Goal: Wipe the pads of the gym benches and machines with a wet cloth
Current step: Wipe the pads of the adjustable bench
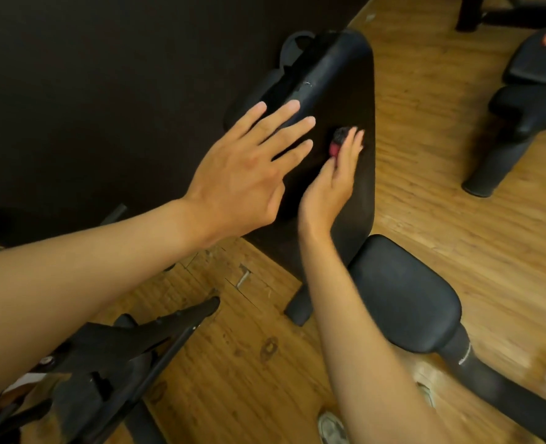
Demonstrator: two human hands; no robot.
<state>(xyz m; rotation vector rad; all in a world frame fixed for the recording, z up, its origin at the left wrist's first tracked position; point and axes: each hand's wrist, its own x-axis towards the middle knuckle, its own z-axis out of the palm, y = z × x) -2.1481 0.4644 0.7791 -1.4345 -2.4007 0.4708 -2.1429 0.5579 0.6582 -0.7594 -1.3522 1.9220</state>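
Small bunched red-and-black cloth (pixel 338 143)

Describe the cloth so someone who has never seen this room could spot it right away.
Start at the tall black back pad of the bench by the dark wall. Mid-pad, the right hand presses a small bunched cloth against it. It is the only red-and-dark thing there, peeking out beside the fingers.

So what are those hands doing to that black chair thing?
A person is cleaning a gym bench. The right hand presses a small red and dark cloth against the black back pad. The left hand is spread open by the pad's left edge. The seat pad below isn't being touched.
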